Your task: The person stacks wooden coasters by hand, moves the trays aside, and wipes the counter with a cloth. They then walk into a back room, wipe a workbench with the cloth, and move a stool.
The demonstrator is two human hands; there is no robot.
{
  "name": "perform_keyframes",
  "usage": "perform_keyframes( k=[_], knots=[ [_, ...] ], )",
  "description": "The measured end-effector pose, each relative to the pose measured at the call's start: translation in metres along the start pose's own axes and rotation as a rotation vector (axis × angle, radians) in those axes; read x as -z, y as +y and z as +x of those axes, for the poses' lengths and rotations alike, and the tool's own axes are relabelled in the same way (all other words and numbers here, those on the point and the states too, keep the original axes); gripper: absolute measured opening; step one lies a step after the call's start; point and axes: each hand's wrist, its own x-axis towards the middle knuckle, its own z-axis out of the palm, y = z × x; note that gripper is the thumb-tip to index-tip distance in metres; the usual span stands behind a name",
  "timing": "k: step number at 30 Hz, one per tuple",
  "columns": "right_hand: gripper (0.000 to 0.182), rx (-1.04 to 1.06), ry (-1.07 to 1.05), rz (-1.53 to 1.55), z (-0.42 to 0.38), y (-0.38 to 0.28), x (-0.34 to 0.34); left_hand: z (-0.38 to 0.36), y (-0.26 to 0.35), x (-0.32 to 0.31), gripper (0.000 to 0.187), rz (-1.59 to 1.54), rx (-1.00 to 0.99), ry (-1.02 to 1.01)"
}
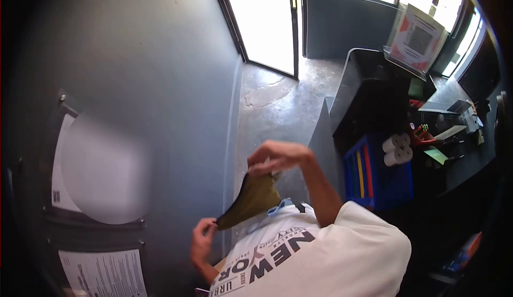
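An olive-green piece of fabric with a dark edge [250, 200] is stretched between my two hands, in front of my white printed shirt [320, 254]. My right hand [275, 158] is closed on its upper end, with the fingers bent downward. At the lower end, my left hand [203, 238] pinches a corner by the dark edge. I cannot make out exactly what kind of item the fabric is. Part of something light blue [280, 206] shows at my waist, beside the fabric.
A grey wall [181, 110] with posted papers [101, 273] runs along the left. Ahead, a glass door [267, 24] opens onto the concrete floor [267, 91]. To the right, a counter holds a black box [366, 88], a blue rack [387, 185], white rolls [396, 150] and a sign [417, 40].
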Motion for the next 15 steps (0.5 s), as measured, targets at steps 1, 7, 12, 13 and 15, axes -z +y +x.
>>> perform_keyframes(
  k=[1, 7, 12, 13, 15],
  knots=[
    [0.041, 0.004, 0.074, 0.09, 0.007, 0.004, 0.027, 0.035, 0.022, 0.013, 0.026, -0.101, -0.041, -0.066],
    [0.04, -0.111, 0.564, 0.636, 0.046, 0.148, 0.108, 0.284, 0.003, -0.003, 0.1, -0.922, 0.02, -0.294],
    [0.041, -0.301, 0.728, 0.858, 0.032, 0.244, 0.099, 0.393, 0.008, -0.086, 0.086, -1.024, 0.089, -0.451],
    [0.042, -0.344, 0.802, 0.865, 0.032, 0.261, 0.111, 0.431, 0.022, -0.094, 0.076, -0.885, 0.067, -0.457],
    [0.041, -0.48, 0.925, 0.736, 0.03, 0.277, 0.162, 0.519, 0.026, -0.109, 0.043, -0.683, 0.17, -0.434]
  ],
)
